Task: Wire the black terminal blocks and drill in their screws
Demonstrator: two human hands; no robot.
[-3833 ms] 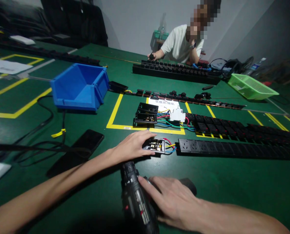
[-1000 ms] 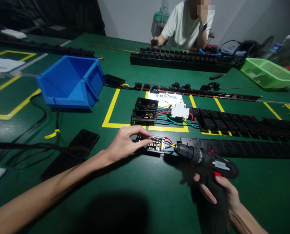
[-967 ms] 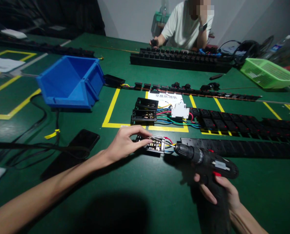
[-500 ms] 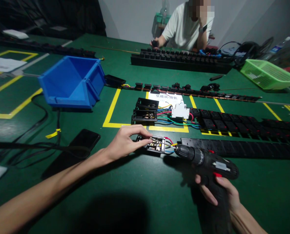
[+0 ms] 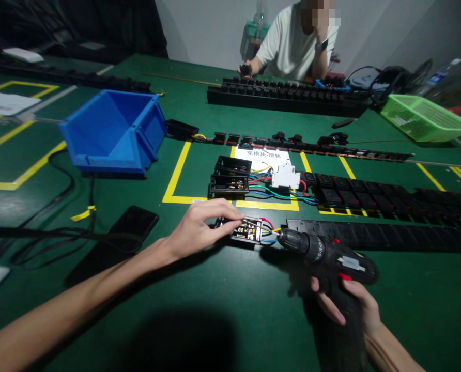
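My right hand point(image 5: 350, 305) is wrapped round the grip of a black cordless drill point(image 5: 327, 256), its chuck pointing left. A long thin bit point(image 5: 267, 229) reaches from the chuck over a small black terminal box point(image 5: 248, 238) with brass contacts. Thumb and forefinger of my left hand point(image 5: 205, 222) are pinched at the bit's tip, above the box's left part; anything small between them is too tiny to make out. Red, yellow and blue wires point(image 5: 271, 238) run from the box towards a long black strip point(image 5: 370, 235).
Behind lie two more black boxes point(image 5: 230, 184) wired to a white breaker point(image 5: 286, 176) and black socket strips point(image 5: 354, 192). A blue bin point(image 5: 110, 150) and a phone point(image 5: 137, 219) are on the left, a green basket point(image 5: 424, 119) far right. A person point(image 5: 288, 46) sits opposite.
The view has shifted very slightly. My left fingertips have moved a little at the bit's tip; the drill stays in nearly the same place.
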